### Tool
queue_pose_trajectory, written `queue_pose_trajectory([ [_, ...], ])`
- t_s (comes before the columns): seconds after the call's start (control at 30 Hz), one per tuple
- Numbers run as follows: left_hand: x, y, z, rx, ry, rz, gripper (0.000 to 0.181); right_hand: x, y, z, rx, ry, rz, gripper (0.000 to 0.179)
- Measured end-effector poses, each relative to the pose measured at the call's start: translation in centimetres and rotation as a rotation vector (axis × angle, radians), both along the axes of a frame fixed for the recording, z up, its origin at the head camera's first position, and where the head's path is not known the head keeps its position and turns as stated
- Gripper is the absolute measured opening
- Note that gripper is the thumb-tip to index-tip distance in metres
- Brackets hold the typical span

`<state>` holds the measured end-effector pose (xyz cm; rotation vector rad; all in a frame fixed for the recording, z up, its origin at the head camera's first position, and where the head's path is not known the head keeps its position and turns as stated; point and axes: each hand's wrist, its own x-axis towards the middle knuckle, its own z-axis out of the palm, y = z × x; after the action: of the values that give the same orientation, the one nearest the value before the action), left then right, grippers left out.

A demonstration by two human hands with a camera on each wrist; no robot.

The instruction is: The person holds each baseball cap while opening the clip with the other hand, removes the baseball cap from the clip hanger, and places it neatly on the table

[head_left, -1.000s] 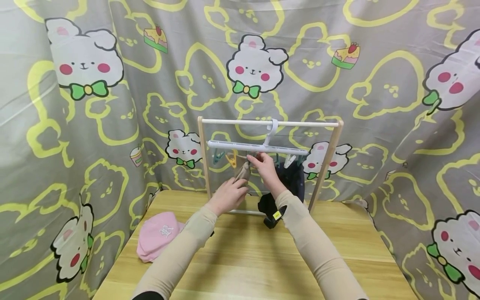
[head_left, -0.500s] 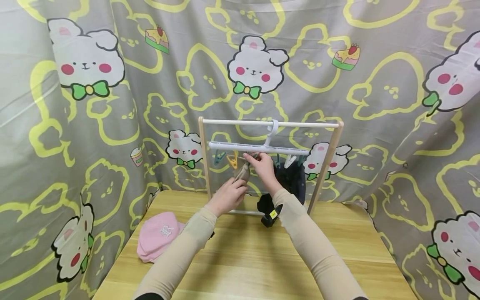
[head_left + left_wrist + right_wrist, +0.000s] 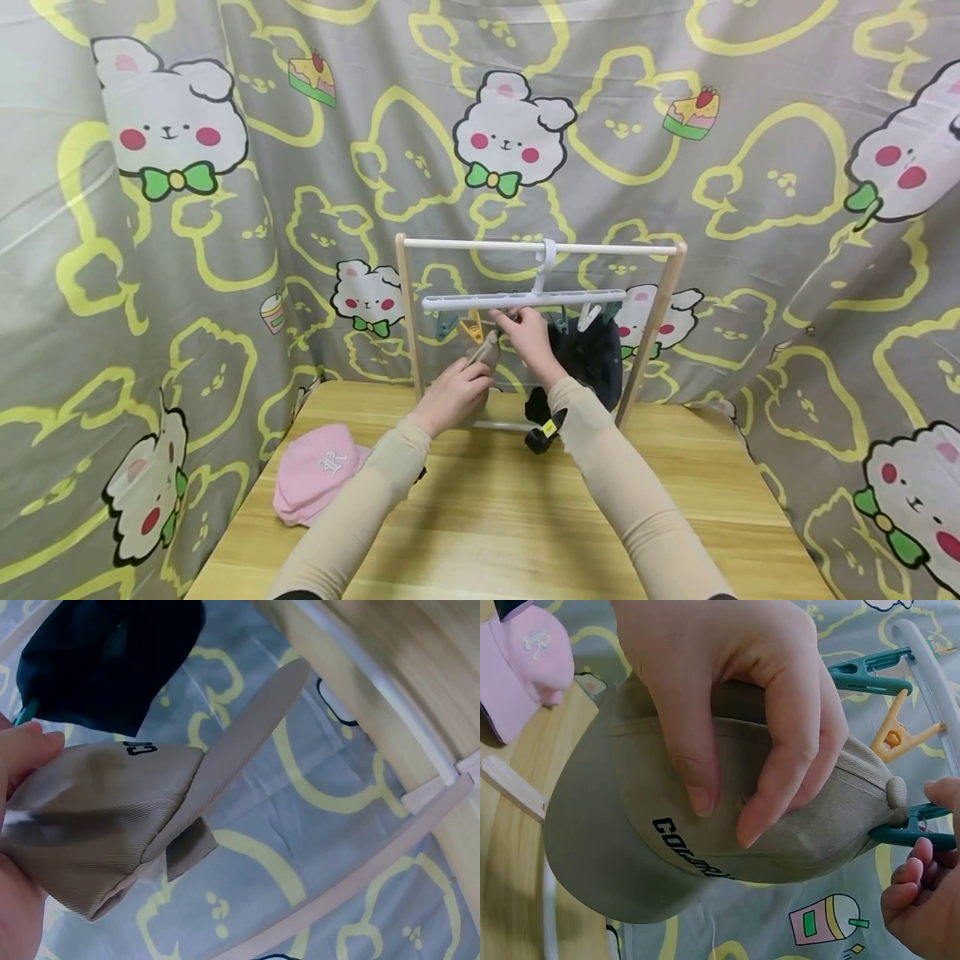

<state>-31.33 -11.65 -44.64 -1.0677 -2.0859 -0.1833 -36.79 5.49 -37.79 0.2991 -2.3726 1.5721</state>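
Observation:
My left hand (image 3: 456, 393) holds a khaki baseball cap (image 3: 630, 795) with dark lettering, thumb and fingertips on its crown in the right wrist view. The cap hangs with its brim (image 3: 255, 712) away from the hanger. My right hand (image 3: 531, 343) pinches a dark green clothespin (image 3: 922, 831) whose jaws meet the top of the crown. That clothespin is beneath the white clip hanger (image 3: 517, 300), hooked on the rack's top bar (image 3: 480, 244). To the right a black cap (image 3: 588, 358) hangs from the same hanger, its strap low near my right wrist.
A yellow clothespin (image 3: 473, 327) and a blue-green one (image 3: 446, 324) hang left of my hands; a white one (image 3: 588, 317) is on the right. A pink cap (image 3: 318, 471) lies on the wooden table (image 3: 480, 517) at left. Wooden rack posts (image 3: 651, 333) stand either side.
The hanger has swung slightly to the right and levelled, carrying its clothespins and the black cap along. Both hands stay at the khaki cap.

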Motion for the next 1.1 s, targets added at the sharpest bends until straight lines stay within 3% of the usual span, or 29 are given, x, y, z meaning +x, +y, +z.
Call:
queue_pose_trajectory([
  [0.3, 0.6, 0.2, 0.2, -0.012, -0.049, 0.035, 0.018, 0.1, 0.0, 0.3, 0.104, 0.008, 0.025, 0.044],
  [0.57, 1.0, 0.2, 0.5, -0.017, -0.094, 0.045, 0.019, 0.2, 0.0, 0.3, 0.097, -0.023, 0.046, 0.041],
  [0.8, 1.1, 0.2, 0.5, -0.008, -0.073, 0.019, 0.020, 0.3, -0.1, 0.5, 0.099, -0.026, 0.063, 0.041],
  [1.1, 1.3, 0.2, 0.6, -0.001, -0.095, -0.013, 0.020, 0.1, -0.2, 0.2, 0.130, -0.020, 0.037, 0.042],
])
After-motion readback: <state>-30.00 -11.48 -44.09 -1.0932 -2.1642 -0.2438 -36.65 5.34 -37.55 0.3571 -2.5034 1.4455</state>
